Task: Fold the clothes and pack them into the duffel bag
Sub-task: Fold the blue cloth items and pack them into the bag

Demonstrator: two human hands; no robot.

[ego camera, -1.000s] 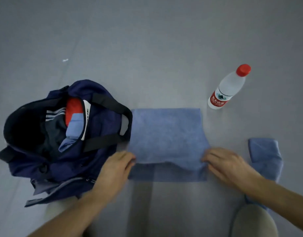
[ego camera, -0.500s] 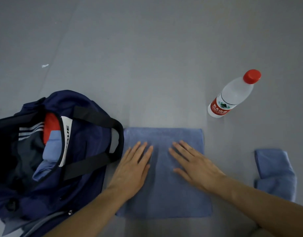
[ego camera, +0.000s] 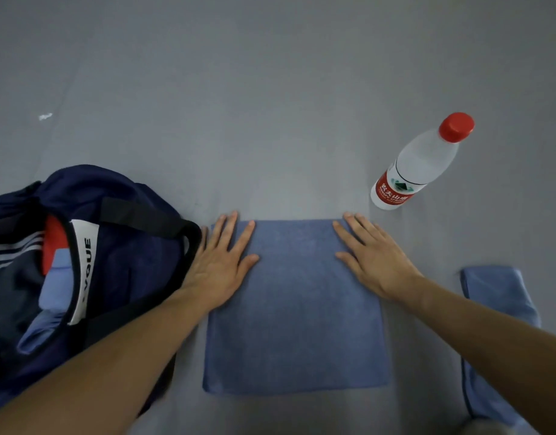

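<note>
My left hand (ego camera: 221, 265) and right hand (ego camera: 374, 259) lie flat on the cloth (ego camera: 297, 324), grip wide; careless lifting could unfold it.

Both arms were bare, folks. The left forearm (ego camera: 113, 356) showed uncovered from the bottom-left corner all the way to the wrist. The right forearm (ego camera: 490, 324) was the same, bare from the right edge of the picture up to the wrist. The left grip (ego camera: 221, 268) was a bare hand seen from the back, its knuckles showing and its tendons faintly ridged. The right grip (ego camera: 375, 262) matched it, and its fingers (ego camera: 361, 229) were slim, with the nails cut short. Down at the bottom edge sat a pale rounded shape (ego camera: 485, 430), possibly a knee in light cloth, though it was too blurred to tell.
</note>
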